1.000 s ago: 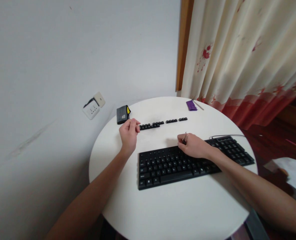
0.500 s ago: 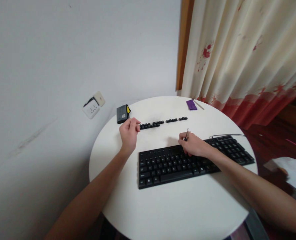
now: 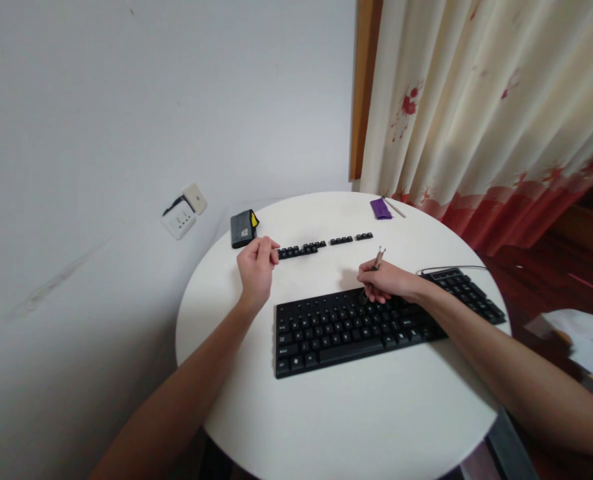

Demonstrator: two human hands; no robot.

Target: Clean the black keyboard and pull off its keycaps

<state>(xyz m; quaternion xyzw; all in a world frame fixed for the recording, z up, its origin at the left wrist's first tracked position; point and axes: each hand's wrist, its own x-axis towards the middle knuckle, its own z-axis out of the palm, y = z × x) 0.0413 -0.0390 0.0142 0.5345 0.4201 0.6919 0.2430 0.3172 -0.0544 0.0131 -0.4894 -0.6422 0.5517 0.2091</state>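
A black keyboard (image 3: 336,340) lies across the white round table, with its number pad on the right. Above its upper rows my right hand (image 3: 383,280) is closed on a slim metal keycap puller (image 3: 378,259). The puller's forked end sticks up past the fingers, and its lower end points down at the keys. Several loose black keycaps (image 3: 303,251) stand in a broken row beyond the keyboard. My left hand (image 3: 256,265) is closed in a loose pinch at the left end of that row; whatever is between its fingers is hidden.
A dark pouch (image 3: 243,230) with a yellow patch lies at the table's back left. Toward the back right are a purple cloth piece (image 3: 380,209) and a thin pale stick (image 3: 395,208). The keyboard's cable (image 3: 453,268) runs behind the number pad. A wall borders the left side.
My right hand has turned and lifted slightly, so more of the keycap puller shows above and below the fingers. My left hand stays by the keycaps. The view has shifted a little.
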